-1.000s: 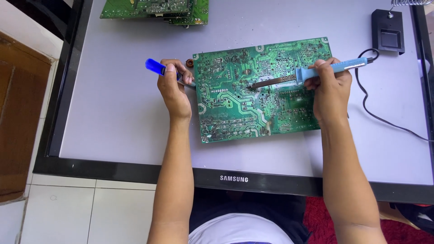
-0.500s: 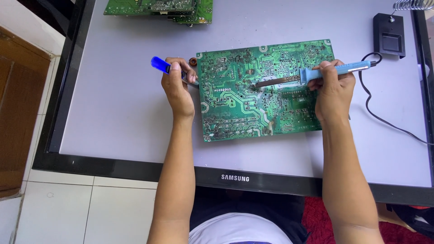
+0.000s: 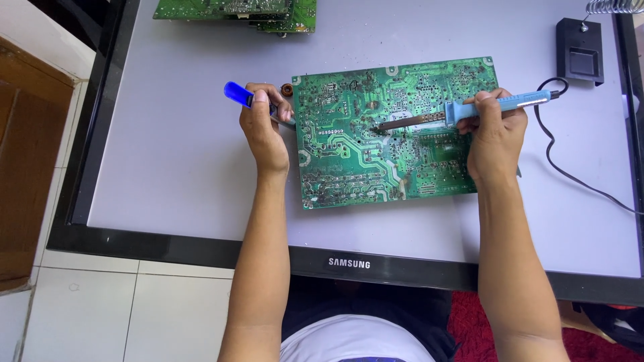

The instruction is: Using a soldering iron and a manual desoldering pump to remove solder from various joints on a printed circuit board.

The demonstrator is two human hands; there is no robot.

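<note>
On the circuit board (image 3: 396,134), the right hand (image 3: 495,137) pinches a soldering iron (image 3: 469,110); at its left edge, the left hand (image 3: 265,127) grips a blue-handled tool (image 3: 240,94).

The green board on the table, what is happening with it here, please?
A person works on a green circuit board lying flat on a grey table. The right hand holds a light blue soldering iron, its tip resting on the middle of the board. The left hand grips a blue-handled tool at the board's left edge. A black stand sits at the far right, and another green board lies at the far edge.
</note>
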